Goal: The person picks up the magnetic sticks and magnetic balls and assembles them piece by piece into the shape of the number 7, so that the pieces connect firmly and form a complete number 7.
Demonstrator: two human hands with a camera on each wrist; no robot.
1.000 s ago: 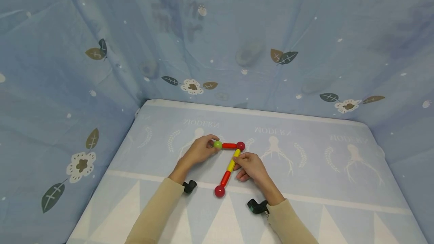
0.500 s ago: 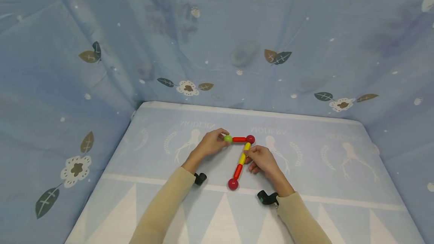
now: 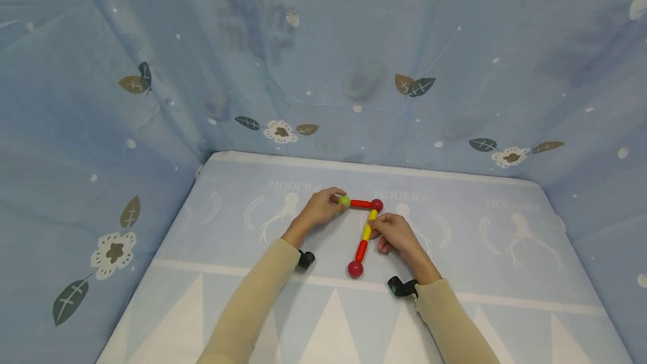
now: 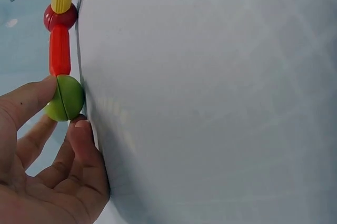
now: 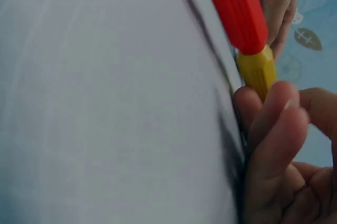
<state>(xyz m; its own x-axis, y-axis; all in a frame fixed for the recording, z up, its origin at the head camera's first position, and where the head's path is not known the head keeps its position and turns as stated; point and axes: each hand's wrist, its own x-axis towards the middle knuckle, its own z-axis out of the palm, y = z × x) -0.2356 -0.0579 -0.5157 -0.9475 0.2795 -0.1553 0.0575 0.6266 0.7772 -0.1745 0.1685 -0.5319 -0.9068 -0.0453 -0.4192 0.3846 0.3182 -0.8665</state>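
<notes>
My left hand [image 3: 322, 206] pinches a green ball [image 4: 66, 98] between thumb and fingers. A red rod [image 3: 360, 204] runs from that ball to a dark red ball [image 3: 377, 205] at the far corner. From this corner a yellow rod [image 3: 367, 232] comes back towards me, and a second red rod [image 3: 361, 251] continues it end to end. Another red ball [image 3: 355, 269] caps the near end. My right hand [image 3: 396, 233] pinches the yellow rod; in the right wrist view its fingers [image 5: 279, 129] hide most of that rod.
The pieces lie on a table with a pale blue and white patterned cloth [image 3: 480, 251]. Blue printed curtains [image 3: 323, 60] stand behind and at both sides. Black wrist cameras [image 3: 401, 286] sit at both cuffs.
Both hands and the joined rods and balls have shifted right and slightly farther away. The camera view has shifted a little too. Each hand keeps its grip.
</notes>
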